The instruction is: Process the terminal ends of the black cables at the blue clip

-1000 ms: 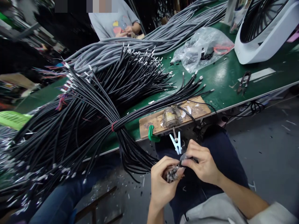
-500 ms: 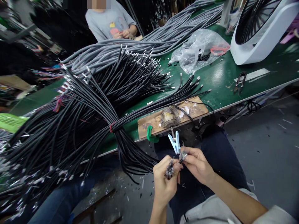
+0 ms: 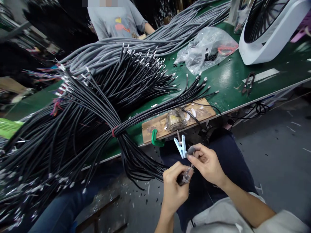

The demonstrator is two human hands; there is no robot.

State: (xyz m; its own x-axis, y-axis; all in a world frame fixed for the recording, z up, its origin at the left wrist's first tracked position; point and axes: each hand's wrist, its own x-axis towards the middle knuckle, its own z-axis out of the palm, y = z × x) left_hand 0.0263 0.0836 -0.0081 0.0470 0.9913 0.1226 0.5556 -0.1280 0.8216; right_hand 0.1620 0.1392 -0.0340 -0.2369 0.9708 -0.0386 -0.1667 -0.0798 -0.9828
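Observation:
My left hand is closed around the stripped ends of a bundle of black cables. Silvery tips poke out between its thumb and fingers. Just above and to the right, my right hand has its thumb and fingers pinched together. A small grey piece shows at its fingertips, too blurred to name. Close beside those fingertips is a light blue clip on the shaft of a small tape-wrapped motor. A red tie binds the cable bundle further up.
The motor sits on a wooden board, with a green clamp at the table edge. Piles of black cables and grey cables cover the green table. A plastic bag, nippers and a white fan lie beyond. A person sits opposite.
My right hand has risen slightly away from the left, and a gap has opened between them. My left hand has turned, its cable tips now pointing right. The person opposite has moved their hands.

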